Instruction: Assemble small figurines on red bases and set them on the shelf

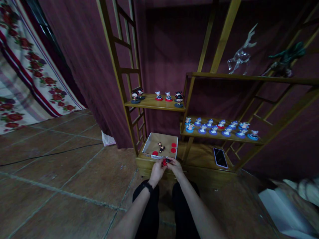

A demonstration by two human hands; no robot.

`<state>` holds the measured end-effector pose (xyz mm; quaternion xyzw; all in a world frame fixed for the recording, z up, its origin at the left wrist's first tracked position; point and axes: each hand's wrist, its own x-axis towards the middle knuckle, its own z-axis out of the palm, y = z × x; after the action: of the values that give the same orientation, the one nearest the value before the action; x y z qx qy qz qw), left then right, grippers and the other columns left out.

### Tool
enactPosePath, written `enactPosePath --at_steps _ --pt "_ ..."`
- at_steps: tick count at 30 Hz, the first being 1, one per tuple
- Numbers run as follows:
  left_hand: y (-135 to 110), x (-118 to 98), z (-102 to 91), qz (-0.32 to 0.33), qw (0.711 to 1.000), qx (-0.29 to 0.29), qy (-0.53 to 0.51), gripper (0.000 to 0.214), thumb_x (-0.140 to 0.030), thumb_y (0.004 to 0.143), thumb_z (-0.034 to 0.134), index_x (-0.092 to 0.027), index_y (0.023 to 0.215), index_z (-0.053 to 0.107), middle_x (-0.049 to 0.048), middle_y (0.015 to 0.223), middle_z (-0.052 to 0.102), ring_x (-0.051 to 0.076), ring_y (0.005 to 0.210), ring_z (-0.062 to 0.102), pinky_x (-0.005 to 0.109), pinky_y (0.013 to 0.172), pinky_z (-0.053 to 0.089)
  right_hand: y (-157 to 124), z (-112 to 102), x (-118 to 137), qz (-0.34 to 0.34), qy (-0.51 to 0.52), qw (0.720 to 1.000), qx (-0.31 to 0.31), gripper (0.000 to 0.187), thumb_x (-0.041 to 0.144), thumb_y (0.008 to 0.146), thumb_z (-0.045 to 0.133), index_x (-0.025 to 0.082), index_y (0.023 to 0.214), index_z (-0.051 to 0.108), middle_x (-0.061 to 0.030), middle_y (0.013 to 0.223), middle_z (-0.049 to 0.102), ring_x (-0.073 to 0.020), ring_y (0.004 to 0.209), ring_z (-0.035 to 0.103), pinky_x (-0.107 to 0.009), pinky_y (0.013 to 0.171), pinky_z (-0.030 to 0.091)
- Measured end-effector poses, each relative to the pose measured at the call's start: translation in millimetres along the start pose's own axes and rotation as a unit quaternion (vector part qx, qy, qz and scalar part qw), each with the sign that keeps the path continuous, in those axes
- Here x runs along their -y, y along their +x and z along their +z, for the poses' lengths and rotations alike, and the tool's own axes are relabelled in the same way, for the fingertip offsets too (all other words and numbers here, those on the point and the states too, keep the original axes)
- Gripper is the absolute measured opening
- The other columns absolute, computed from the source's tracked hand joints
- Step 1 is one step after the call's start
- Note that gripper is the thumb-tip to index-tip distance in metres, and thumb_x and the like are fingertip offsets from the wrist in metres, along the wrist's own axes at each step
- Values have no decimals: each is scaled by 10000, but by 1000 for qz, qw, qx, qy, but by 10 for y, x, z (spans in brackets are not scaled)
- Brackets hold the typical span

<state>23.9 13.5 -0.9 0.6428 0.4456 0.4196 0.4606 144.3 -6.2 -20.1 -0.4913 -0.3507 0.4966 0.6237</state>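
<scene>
In front of the open box my two hands come together at the fingertips. My left hand (157, 171) is closed on a red round base (164, 162). My right hand (176, 167) is closed on a small dark-headed figurine (167, 160), pressed against the base. Fingers partly cover both pieces, so I cannot tell whether they are joined. Just beyond, the shallow cardboard box (147, 144) holds dark-haired figurines (161, 148) lying down and red round bases, one (173, 145) at its right side and another (155, 153) near its front edge.
On the upper left shelf (159, 105) stand several figurines on bases. A lower right shelf (221, 135) carries rows of blue and purple figurines. A phone (220, 157) lies at the bottom right. A clear deer ornament (240, 59) and a dark statue (286, 61) stand higher up.
</scene>
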Motion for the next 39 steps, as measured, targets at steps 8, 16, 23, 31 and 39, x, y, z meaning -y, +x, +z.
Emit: enactPosePath --at_steps 8,16,23,31,39 --pt "-166 -131 6 100 962 21 253 438 -196 775 472 -225 1212 473 124 1105 554 239 929 561 308 814 387 55 -29 -24 -50 -15 999 -9 335 195 491 658 209 823 614 -10 865 664 -185 826 605 -356 821 454" --pt "-127 -281 -60 145 911 60 381 395 -157 809 399 -163 1199 456 160 959 569 258 891 554 345 823 357 51 -34 -18 -67 -7 998 1 345 134 506 592 200 845 609 -27 901 658 -195 859 595 -371 824 449" --pt "-101 -407 -71 210 841 73 493 396 -94 807 371 -135 1199 414 144 986 550 217 917 537 323 817 372 29 -47 14 -131 -25 991 -2 400 103 541 461 191 903 607 -42 957 650 -174 892 590 -371 876 420" --pt "-86 -428 -71 262 788 46 555 352 -98 831 348 -132 1177 399 106 940 541 190 879 543 315 759 410 22 -42 7 -142 -46 989 -9 483 66 534 422 192 970 585 -46 1000 640 -174 927 586 -363 880 420" --pt "-99 -475 -92 278 781 45 557 338 -105 834 348 -123 1165 415 103 937 539 190 865 541 320 751 415 2 -30 25 -152 -71 986 -17 481 67 541 416 190 976 580 -50 1014 633 -175 931 584 -358 876 420"
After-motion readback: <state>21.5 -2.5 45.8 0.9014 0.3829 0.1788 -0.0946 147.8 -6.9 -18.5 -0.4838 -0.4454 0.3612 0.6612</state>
